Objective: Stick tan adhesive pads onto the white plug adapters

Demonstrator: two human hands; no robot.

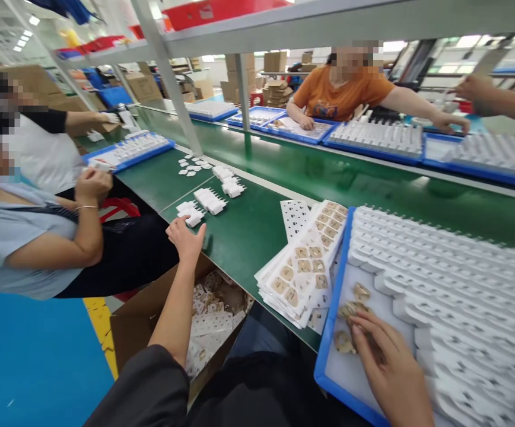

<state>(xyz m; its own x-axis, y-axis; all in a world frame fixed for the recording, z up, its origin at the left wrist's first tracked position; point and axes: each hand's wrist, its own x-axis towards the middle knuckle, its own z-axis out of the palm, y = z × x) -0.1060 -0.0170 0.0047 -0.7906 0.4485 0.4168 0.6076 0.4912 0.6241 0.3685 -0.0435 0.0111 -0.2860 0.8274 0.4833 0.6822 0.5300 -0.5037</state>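
My left hand [186, 238] reaches over the green bench with thumb and fingers apart, its fingertips at the nearest of several white plug adapters [190, 212]. More white plug adapters [210, 200] lie in small rows just beyond it. My right hand [386, 362] is low over a blue-rimmed tray [328, 350], thumb and fingertips closed on a crumpled brownish label piece [350, 308]. Similar loose scraps [343, 342] lie beside those fingers. Tight rows of white adapters [453, 284] fill most of that tray. Between my hands is a stack of label sheets [299, 273].
Below the bench edge stands a cardboard box [137, 326] of used label sheets. Small white pieces [190, 166] lie near a shelf post [172, 77]. Co-workers sit at left [39, 237] and across the bench [337, 95]. Other blue trays [373, 142] line the far side.
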